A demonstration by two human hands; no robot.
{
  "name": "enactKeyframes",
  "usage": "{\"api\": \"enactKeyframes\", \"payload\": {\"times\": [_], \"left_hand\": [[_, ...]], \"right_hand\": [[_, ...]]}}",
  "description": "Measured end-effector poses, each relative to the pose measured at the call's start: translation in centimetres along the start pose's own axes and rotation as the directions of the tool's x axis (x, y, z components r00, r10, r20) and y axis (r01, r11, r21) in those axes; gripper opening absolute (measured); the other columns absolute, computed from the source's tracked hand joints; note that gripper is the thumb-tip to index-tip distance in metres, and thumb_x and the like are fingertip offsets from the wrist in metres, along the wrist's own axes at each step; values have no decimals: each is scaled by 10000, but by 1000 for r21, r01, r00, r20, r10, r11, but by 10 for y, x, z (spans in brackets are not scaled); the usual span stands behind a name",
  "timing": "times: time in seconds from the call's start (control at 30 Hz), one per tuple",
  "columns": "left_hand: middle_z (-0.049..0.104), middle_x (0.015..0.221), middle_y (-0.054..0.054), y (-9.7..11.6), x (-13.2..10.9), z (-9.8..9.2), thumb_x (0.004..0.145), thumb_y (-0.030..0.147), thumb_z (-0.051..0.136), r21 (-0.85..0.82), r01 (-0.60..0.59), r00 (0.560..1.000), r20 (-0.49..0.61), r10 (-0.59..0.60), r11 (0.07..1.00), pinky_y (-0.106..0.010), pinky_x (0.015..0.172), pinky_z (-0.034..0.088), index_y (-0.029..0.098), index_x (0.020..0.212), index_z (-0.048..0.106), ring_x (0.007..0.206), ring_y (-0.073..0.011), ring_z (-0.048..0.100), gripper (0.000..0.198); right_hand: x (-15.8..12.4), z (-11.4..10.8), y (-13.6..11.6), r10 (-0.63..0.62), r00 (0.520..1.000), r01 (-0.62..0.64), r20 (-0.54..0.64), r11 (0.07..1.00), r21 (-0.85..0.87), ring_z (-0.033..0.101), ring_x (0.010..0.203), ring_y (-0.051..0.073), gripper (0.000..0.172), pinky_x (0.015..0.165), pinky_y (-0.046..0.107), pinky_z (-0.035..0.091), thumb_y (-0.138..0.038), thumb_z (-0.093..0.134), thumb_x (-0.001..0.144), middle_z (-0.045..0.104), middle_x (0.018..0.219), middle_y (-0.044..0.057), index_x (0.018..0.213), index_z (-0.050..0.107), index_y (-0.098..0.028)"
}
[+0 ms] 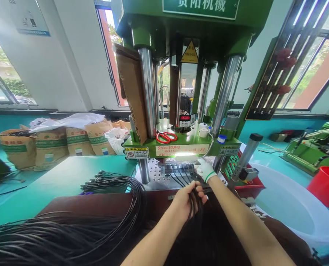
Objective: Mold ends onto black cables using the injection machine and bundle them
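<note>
My left hand (186, 201) is bare and closes around several black cables (193, 203), which run up to the steel mould plate (156, 177) of a green vertical moulding press (164, 146). Their ends lie side by side in the mould, partly hidden by my hands. My right hand (205, 170) wears a white glove with a green cuff and rests at the mould's right side, next to the cable ends. Its fingers are hard to make out. A large coil of similar black cable (111, 188) lies to the left of my left hand.
Red-handled scissors (166, 137) lie on the press's green deck. The press's steel columns (147, 92) rise around the mould. A green table (42, 195) is at left, with woven sacks (50, 147) beyond it. A white tub (292, 199) and red bucket (328, 186) stand at right.
</note>
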State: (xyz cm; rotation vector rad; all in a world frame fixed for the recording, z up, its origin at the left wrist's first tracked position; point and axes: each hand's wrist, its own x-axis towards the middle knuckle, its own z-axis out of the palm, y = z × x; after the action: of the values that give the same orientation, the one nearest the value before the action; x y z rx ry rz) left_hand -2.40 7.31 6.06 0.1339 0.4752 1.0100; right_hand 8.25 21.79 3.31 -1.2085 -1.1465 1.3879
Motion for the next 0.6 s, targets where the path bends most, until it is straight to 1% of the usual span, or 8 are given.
{"api": "enactKeyframes", "payload": {"times": [0.07,0.13,0.23,0.3,0.37,0.43,0.53,0.6], "left_hand": [[394,502,58,-4,-11,-4,882,231,391,-33,7,999,-42,-8,999,-170,454,382,133,757,484,372,-33,378,185],[338,483,75,-9,-20,-8,890,230,384,-45,0,997,-83,-4,999,-129,391,305,134,750,467,342,-14,317,189],[336,481,78,-16,-37,-10,893,231,385,-2,-36,988,-150,35,999,-118,385,296,136,750,459,338,-7,315,187],[350,474,73,-21,-50,-12,889,225,391,63,-42,986,-156,51,997,-130,384,304,135,752,469,340,-17,333,181],[358,464,68,-28,-64,-15,878,216,404,122,-45,989,-132,61,991,-143,371,296,134,752,486,334,-27,337,171],[363,459,66,-39,-77,-22,863,220,427,172,-62,993,-84,78,983,-150,351,286,137,750,503,324,-32,325,159],[374,453,62,-56,-93,-35,840,255,466,242,-59,998,31,53,968,-166,323,304,145,746,527,307,-37,297,157],[369,442,66,-56,-104,-41,822,293,496,256,-71,993,113,43,964,-173,302,309,157,752,541,292,-39,271,159]], "right_hand": [[-8,8,1,31,998,-30,-47,999,25,242,315,4,291,284,137,180,-379,377,923,417,525,-84,893,515,-125],[-15,16,3,52,996,-49,-79,998,46,238,310,3,288,280,138,164,-383,392,916,414,516,-87,886,516,-125],[-26,27,4,78,990,-71,-115,995,67,256,323,0,297,288,131,189,-396,424,901,424,530,-83,869,527,-118],[-31,30,3,93,986,-83,-137,993,79,272,333,1,301,296,130,214,-398,427,900,429,541,-79,870,531,-117],[-34,30,2,109,982,-96,-156,991,90,268,334,1,304,298,131,218,-400,423,901,427,542,-80,877,530,-118],[-37,27,2,119,978,-104,-172,990,94,254,328,1,308,294,133,205,-405,415,904,419,536,-82,886,527,-119],[-37,23,2,110,976,-96,-187,992,81,256,323,2,317,291,134,202,-416,401,905,421,533,-82,909,520,-122],[-37,20,3,100,976,-91,-192,994,55,263,320,4,322,289,135,202,-423,393,905,430,535,-80,924,516,-126]]}}
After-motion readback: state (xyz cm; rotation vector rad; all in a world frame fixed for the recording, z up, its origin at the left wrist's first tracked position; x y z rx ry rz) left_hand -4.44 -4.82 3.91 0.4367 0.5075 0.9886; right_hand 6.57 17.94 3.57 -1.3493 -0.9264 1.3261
